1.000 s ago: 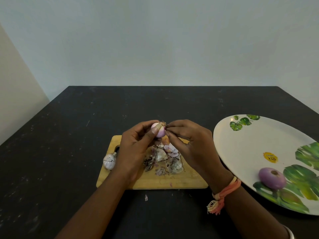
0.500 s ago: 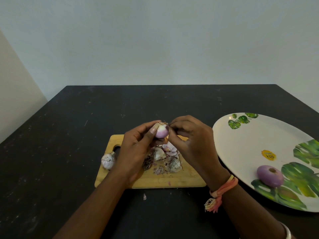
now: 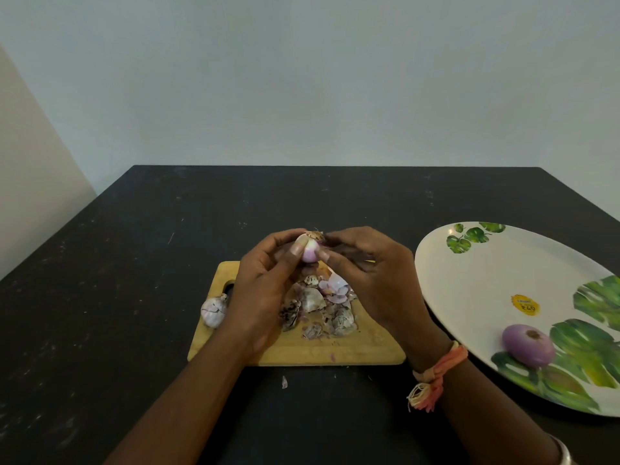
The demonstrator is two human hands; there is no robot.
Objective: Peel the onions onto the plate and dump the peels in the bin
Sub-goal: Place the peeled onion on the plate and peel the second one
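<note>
1. The small onion (image 3: 310, 254) I am peeling is held in the air above the cutting board (image 3: 352, 354). It is mostly bare, pale and purple, with a scrap of dry brown skin (image 3: 314, 235) at its top.
2. My left hand (image 3: 265, 280) curls round it from the left, with the thumb pressed on its front.
3. My right hand (image 3: 372, 273) pinches the brown skin between fingertips and thumb, and the thumb tip touches the onion's right side.
4. Below my hands a heap of peels (image 3: 322, 307) lies on the wooden board.
5. An unpeeled onion (image 3: 213, 313) sits at the board's left edge, beside the handle slot.
6. One loose peel scrap (image 3: 284, 381) lies on the dark desk (image 3: 134, 263), just in front of the board.
7. To the right is a leaf-printed plate (image 3: 486, 280) with a yellow sticker (image 3: 525, 305). A peeled onion (image 3: 527, 345) rests on its near part.
8. An orange thread band (image 3: 436, 374) circles my right wrist.
</note>
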